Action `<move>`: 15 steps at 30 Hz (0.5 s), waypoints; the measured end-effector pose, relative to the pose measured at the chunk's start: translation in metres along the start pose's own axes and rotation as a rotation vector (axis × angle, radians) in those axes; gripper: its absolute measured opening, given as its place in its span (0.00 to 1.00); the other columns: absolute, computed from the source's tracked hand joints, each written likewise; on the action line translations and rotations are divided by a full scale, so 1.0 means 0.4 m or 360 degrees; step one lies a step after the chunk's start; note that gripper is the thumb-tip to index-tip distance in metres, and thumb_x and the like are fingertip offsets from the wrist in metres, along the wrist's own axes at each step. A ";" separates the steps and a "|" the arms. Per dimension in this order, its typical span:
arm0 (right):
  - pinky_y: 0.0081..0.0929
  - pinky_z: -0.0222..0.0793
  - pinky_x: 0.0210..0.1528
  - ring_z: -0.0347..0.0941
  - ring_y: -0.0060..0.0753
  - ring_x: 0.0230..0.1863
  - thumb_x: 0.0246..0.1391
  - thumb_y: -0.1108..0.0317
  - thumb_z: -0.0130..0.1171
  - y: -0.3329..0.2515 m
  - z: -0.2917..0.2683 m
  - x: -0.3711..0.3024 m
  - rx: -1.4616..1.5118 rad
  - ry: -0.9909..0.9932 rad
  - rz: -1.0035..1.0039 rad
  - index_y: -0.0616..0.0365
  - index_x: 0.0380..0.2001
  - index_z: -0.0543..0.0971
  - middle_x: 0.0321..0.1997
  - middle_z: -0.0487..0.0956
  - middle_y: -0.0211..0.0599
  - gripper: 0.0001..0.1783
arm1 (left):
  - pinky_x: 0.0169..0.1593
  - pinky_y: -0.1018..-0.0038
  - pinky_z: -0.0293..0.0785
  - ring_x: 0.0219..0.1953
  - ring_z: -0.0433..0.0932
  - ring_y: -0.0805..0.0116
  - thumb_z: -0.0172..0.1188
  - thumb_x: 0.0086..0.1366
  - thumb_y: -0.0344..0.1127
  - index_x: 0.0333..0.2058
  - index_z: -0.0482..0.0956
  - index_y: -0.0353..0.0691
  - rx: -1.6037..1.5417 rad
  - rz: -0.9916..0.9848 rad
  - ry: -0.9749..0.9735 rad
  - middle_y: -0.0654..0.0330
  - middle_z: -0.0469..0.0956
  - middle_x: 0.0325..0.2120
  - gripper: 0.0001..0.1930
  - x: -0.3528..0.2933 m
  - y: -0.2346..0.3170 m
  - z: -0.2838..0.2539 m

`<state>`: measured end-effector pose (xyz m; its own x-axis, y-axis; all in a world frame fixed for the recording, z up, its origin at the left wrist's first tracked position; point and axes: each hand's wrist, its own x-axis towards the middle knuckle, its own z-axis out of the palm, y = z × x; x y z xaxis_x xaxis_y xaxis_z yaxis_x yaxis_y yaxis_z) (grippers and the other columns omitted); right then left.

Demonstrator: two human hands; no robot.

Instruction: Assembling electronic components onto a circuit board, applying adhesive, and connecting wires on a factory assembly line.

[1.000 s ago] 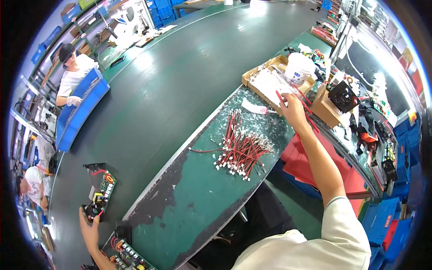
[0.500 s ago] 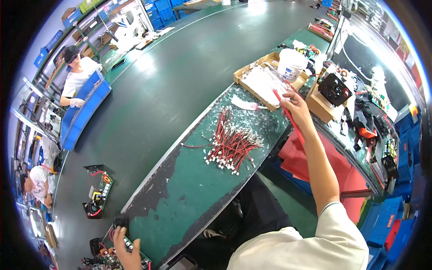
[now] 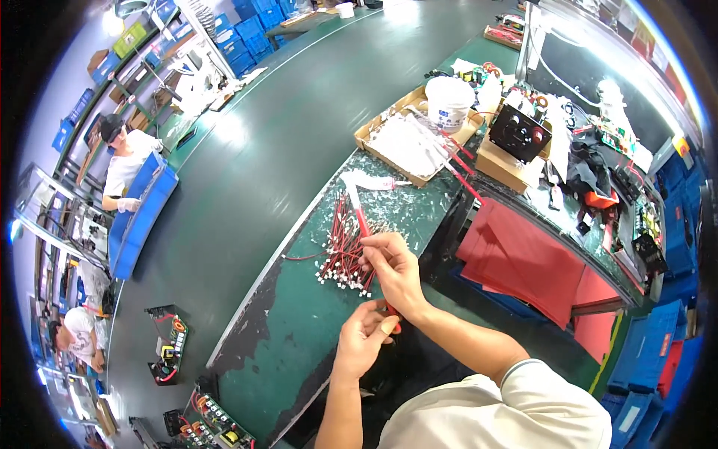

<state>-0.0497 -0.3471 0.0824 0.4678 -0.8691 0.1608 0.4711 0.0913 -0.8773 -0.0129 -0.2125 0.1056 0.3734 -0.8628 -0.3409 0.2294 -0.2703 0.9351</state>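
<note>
A red-handled, white-tipped tool [image 3: 363,223] is held in the closed grip of the right hand [image 3: 394,273] above the tabletop [image 3: 288,352]; the left hand [image 3: 361,340] curls below, its hold unclear. Red wires [image 3: 342,251] lie heaped, unattached to circuit boards [image 3: 177,340] at left.

The bench [image 3: 277,344] is green and pretty beat up, dark patches everywhere. Messy pile of red wires [image 3: 340,258] right on it, plus a white tube [image 3: 372,182] beside a cardboard tray [image 3: 390,161].
</note>
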 end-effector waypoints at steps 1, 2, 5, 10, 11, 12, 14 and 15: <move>0.19 0.72 0.40 0.74 0.20 0.35 0.64 0.76 0.52 0.007 -0.012 -0.002 -0.0032 -0.0065 0.0043 0.63 0.44 0.76 0.38 0.74 0.31 0.08 | 0.35 0.79 0.74 0.34 0.80 0.73 0.62 0.64 0.29 0.53 0.70 0.31 0.0011 0.0013 -0.0013 0.59 0.81 0.33 0.20 0.003 -0.001 0.006; 0.19 0.72 0.40 0.74 0.20 0.35 0.64 0.76 0.52 0.006 -0.024 -0.002 -0.0024 -0.0067 0.0045 0.63 0.44 0.76 0.38 0.74 0.31 0.08 | 0.34 0.80 0.73 0.33 0.79 0.74 0.62 0.64 0.29 0.52 0.71 0.31 0.0019 0.0024 -0.0023 0.59 0.81 0.33 0.20 0.006 -0.006 0.006; 0.26 0.73 0.45 0.75 0.32 0.44 0.58 0.83 0.52 -0.036 -0.074 0.007 -0.0971 -0.0415 -0.0526 0.61 0.45 0.79 0.45 0.71 0.42 0.14 | 0.32 0.81 0.71 0.30 0.77 0.76 0.62 0.63 0.29 0.52 0.73 0.31 -0.0055 0.0121 0.0038 0.60 0.81 0.32 0.19 0.000 -0.027 -0.005; 0.35 0.73 0.46 0.73 0.44 0.46 0.44 0.69 0.57 -0.104 -0.111 0.053 -0.1732 -0.1258 -0.1325 0.58 0.49 0.75 0.52 0.71 0.44 0.24 | 0.32 0.82 0.70 0.28 0.76 0.77 0.60 0.65 0.30 0.52 0.74 0.31 -0.0002 -0.0002 -0.0027 0.62 0.79 0.31 0.18 -0.027 0.034 -0.053; 0.37 0.73 0.47 0.73 0.46 0.47 0.44 0.71 0.58 -0.100 -0.109 0.065 -0.1776 -0.1250 -0.1273 0.57 0.49 0.75 0.53 0.71 0.45 0.24 | 0.33 0.83 0.70 0.29 0.76 0.76 0.60 0.65 0.33 0.53 0.73 0.31 -0.0156 0.0047 0.0021 0.61 0.79 0.33 0.19 -0.028 0.038 -0.060; 0.38 0.73 0.48 0.73 0.48 0.48 0.43 0.72 0.59 -0.101 -0.106 0.086 -0.1824 -0.1237 -0.1226 0.56 0.49 0.74 0.53 0.72 0.46 0.24 | 0.33 0.84 0.70 0.30 0.76 0.76 0.60 0.66 0.35 0.54 0.73 0.32 -0.0306 0.0104 0.0063 0.61 0.79 0.34 0.20 -0.026 0.046 -0.065; 0.37 0.74 0.45 0.74 0.48 0.46 0.46 0.72 0.57 -0.101 -0.098 0.161 -0.1988 -0.1061 -0.1341 0.57 0.48 0.73 0.50 0.71 0.47 0.22 | 0.37 0.81 0.71 0.35 0.76 0.74 0.61 0.65 0.44 0.56 0.71 0.34 -0.0288 0.0307 0.0205 0.60 0.77 0.40 0.26 -0.031 0.063 -0.075; 0.39 0.74 0.44 0.74 0.49 0.45 0.46 0.72 0.56 -0.085 -0.090 0.205 -0.2114 -0.0978 -0.1263 0.57 0.48 0.73 0.49 0.71 0.48 0.22 | 0.38 0.80 0.71 0.35 0.76 0.74 0.61 0.65 0.44 0.55 0.71 0.35 -0.0290 0.0316 0.0278 0.60 0.77 0.40 0.25 -0.038 0.047 -0.091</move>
<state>-0.0545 -0.4388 0.1092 0.7957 -0.1567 0.5851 -0.0515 -0.9800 -0.1924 0.0182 -0.1888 0.1247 0.5719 -0.8004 -0.1798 0.2881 -0.0092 0.9576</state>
